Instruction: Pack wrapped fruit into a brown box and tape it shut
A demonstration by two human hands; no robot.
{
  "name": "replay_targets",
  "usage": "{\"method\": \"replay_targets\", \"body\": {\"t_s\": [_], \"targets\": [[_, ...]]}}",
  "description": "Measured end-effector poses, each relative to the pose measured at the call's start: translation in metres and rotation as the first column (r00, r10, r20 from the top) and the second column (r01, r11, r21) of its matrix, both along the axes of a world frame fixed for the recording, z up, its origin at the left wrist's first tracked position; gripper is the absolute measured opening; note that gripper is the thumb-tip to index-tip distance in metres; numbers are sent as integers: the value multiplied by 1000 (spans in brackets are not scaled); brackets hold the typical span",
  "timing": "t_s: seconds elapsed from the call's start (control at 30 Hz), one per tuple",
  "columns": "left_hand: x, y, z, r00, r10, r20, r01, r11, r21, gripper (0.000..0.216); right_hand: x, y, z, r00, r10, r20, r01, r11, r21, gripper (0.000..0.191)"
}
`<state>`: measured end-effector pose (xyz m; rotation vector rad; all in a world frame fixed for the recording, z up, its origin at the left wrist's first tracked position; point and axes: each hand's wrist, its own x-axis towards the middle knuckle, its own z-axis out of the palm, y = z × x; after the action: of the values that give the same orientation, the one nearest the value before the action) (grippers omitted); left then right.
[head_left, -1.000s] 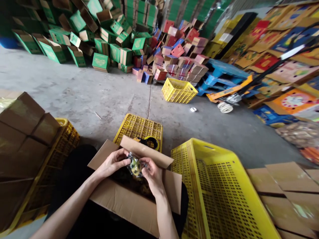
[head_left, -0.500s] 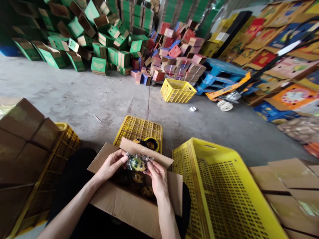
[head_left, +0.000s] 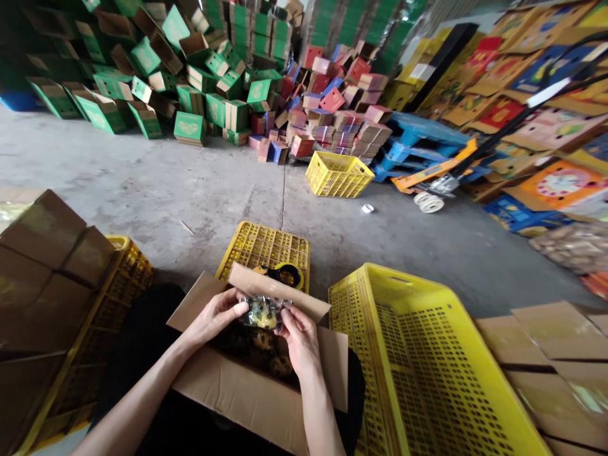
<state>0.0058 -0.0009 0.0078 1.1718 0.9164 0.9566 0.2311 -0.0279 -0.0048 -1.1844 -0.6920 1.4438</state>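
At far left, brown cardboard cartons are stacked in or against a yellow plastic crate; I cannot tell which. Beyond, green cartons lie heaped on the concrete floor. The left hand has its thumb and fingers pinched on the left end of a film-wrapped, mottled yellow-green piece, which is above an open cardboard box containing similar mottled pieces. Just past the box, a black-and-yellow tape dispenser rests on a yellow lattice crate. The right hand pinches the wrapped piece's right end. Farther right are a large yellow perforated crate, an orange pallet jack and flat-topped brown cartons.
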Motion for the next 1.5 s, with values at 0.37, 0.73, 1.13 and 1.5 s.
{"method": "replay_targets", "body": {"t_s": [0.37,0.73,1.13,1.5], "targets": [[-4,1,-7,989,137,51,-135,990,-50,43,-3,-4,8,985,161,-58,-157,985,70,53],[-4,4,-6,992,30,120,-22,998,-67,56,-5,-4,8,994,104,40,-106,994,41,57],[-3,3,-16,986,-164,-4,164,986,5,49,-6,-3,5,978,119,170,-132,989,68,41],[-7,1,-24,989,-148,-29,151,982,112,45,-4,-9,9,944,320,80,-327,939,105,64]]}}
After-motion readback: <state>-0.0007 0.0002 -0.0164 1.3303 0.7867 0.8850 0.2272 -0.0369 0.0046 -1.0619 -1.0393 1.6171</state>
